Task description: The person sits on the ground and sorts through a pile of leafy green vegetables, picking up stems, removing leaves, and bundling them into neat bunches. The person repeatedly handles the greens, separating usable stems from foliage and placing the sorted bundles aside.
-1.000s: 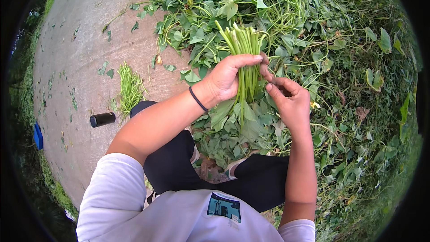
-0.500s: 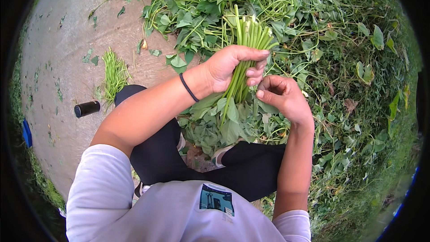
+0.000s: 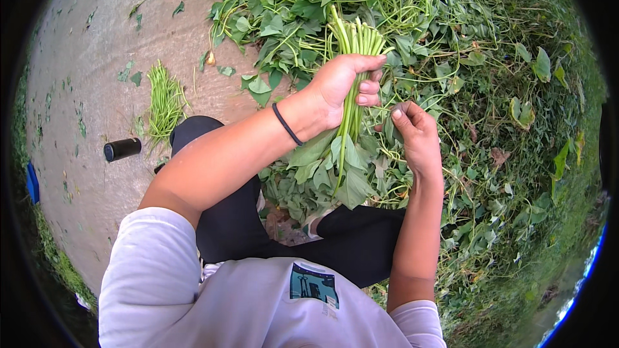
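Observation:
My left hand (image 3: 345,87) is wrapped round a bunch of long green leafy stems (image 3: 351,38), probably sweet potato vine. Their cut ends point away from me, and broad leaves (image 3: 351,177) hang from the near end over my lap. To the right of the bunch and apart from it, my right hand (image 3: 418,132) is closed in a pinch. A small dark green leaf (image 3: 389,129) shows at its fingertips; the curled fingers partly hide the grip.
A large heap of leafy vines (image 3: 412,13) spreads ahead and to the right. On the left, a small bundle of trimmed stems (image 3: 165,100) and a black cylinder (image 3: 122,149) lie on the concrete ground (image 3: 84,174). A blue object (image 3: 32,182) sits at the far left.
My right hand has moved right, away from the bunch. My left hand, still gripping the stems, has shifted slightly; the hanging leaves have swung a little to the right.

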Demonstrator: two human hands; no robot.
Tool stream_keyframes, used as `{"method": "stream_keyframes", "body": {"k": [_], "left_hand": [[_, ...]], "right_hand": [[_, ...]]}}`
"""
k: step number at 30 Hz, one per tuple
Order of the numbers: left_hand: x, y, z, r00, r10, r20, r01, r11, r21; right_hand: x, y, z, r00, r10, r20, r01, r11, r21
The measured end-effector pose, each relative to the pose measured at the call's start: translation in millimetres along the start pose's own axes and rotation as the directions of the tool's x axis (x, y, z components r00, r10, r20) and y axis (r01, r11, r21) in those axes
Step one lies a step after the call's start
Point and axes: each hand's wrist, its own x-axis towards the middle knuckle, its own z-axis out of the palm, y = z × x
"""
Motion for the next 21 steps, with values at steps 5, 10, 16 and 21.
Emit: {"method": "stream_keyframes", "body": {"k": [5,10,16,21], "left_hand": [[-16,34,-15,0.975,0.217,0.052,-0.213,0.974,-0.076],[-14,17,-12,0.966,0.210,0.152,-0.214,0.977,0.006],[-12,15,-8,0.963,0.219,0.154,-0.221,0.975,-0.006],[-8,11,-4,0.974,0.219,0.061,-0.223,0.973,0.066]], "right_hand": [[6,16,-32,0.925,0.002,-0.381,-0.079,0.979,-0.188],[-19,-51,32,0.936,-0.352,0.023,0.350,0.919,-0.182],[-21,-50,42,0.911,-0.412,0.024,0.405,0.881,-0.244],[-20,-47,39,0.935,-0.343,-0.095,0.307,0.911,-0.275]]}}
